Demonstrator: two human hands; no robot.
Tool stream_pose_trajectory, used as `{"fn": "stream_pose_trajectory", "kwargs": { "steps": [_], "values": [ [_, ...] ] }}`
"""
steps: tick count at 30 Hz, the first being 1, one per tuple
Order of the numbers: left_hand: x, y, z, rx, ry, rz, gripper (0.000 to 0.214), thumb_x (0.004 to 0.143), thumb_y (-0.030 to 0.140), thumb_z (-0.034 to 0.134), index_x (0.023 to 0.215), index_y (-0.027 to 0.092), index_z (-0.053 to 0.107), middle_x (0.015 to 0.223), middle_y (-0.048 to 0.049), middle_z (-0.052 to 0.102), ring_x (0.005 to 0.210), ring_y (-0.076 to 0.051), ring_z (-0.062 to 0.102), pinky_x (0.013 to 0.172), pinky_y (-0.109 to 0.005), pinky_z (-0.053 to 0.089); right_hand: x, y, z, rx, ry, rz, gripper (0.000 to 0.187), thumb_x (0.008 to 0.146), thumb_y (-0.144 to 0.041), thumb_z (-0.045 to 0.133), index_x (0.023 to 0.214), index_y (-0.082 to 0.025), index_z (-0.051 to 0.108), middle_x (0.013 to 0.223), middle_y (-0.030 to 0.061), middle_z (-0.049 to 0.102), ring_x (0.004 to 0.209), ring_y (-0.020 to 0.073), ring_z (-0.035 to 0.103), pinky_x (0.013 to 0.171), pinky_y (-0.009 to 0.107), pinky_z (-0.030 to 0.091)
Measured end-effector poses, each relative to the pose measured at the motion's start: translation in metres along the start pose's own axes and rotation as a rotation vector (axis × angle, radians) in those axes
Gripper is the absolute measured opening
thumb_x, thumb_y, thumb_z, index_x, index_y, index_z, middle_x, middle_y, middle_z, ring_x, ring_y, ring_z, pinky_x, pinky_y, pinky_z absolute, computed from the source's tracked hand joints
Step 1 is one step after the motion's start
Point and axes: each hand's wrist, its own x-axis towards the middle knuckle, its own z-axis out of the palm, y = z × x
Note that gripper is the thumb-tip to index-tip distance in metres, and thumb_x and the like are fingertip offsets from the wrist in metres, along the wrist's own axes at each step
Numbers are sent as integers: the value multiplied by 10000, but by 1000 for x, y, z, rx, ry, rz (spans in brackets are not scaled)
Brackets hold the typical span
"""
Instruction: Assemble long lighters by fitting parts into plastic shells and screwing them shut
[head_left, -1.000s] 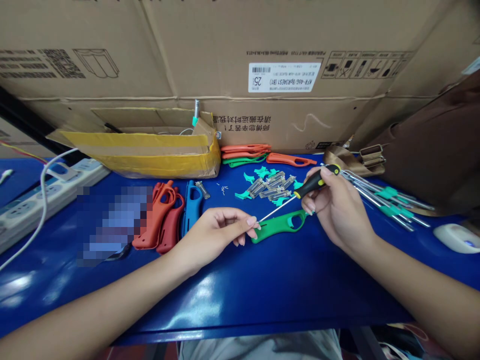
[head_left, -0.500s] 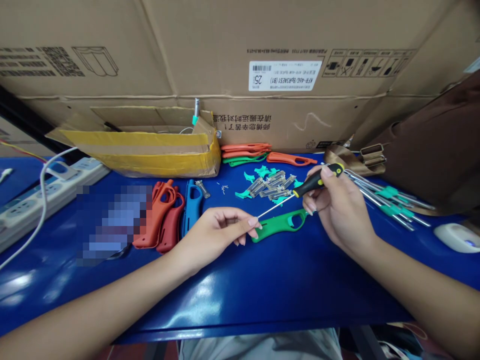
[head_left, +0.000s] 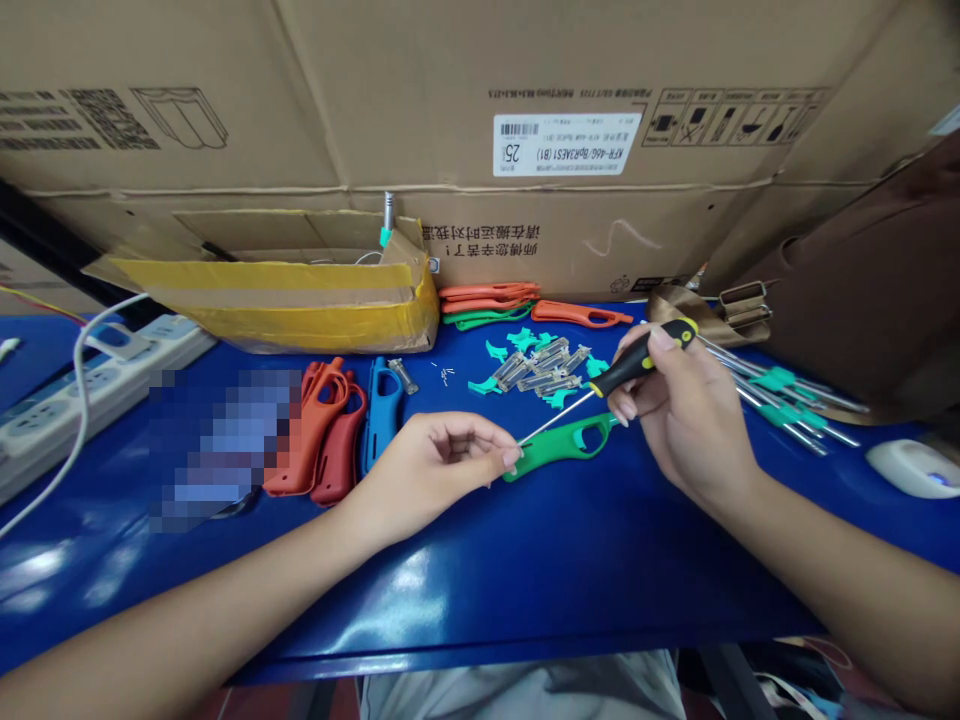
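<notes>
My right hand (head_left: 675,400) is wrapped round the black-and-yellow handle of a screwdriver (head_left: 626,365). Its thin shaft slants down to the left and ends at the fingertips of my left hand (head_left: 442,470). Those fingers are pinched together, and whatever is between them is too small or hidden to name. Just beneath the shaft lies a green lighter casing (head_left: 551,452) on the blue table, with a teal trigger in its loop. Its left end is beside my left fingertips. Farther back, several clear fuel tanks (head_left: 551,372) and teal triggers (head_left: 495,350) lie in a loose pile.
Red casings (head_left: 339,450) and a blue casing (head_left: 382,415) lie left, near tiny screws (head_left: 445,376). Orange casings (head_left: 491,292) rest behind. A yellow-taped carton (head_left: 300,305) and power strip (head_left: 112,390) stand left; metal tubes (head_left: 780,395) and a white mouse (head_left: 911,468) lie right.
The screwdriver and my right hand have shifted slightly to the right. My left hand stays in its pinch near the tip; the green casing has hardly moved.
</notes>
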Motion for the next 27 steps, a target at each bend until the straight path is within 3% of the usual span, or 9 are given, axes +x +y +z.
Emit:
{"fn": "stream_pose_trajectory", "kwargs": {
  "steps": [13, 27],
  "values": [
    [-5, 2, 3, 191, 9, 145, 118, 868, 271, 720, 836, 160, 742, 791, -22, 722, 728, -131, 627, 677, -233, 483, -6, -2, -2, 19, 11, -103, 187, 940, -395, 653, 891, -215, 666, 741, -15, 581, 495, 104, 510, 436, 270, 409],
    [-5, 4, 4, 14, 16, 81, 159, 829, 305, 790, 835, 153, 748, 736, -28, 729, 628, -118, 638, 633, -235, 553, -8, -4, 0, 31, 36, -98, 191, 928, -391, 659, 883, -205, 669, 718, -19, 584, 465, 107, 511, 422, 262, 391]
  ]
}}
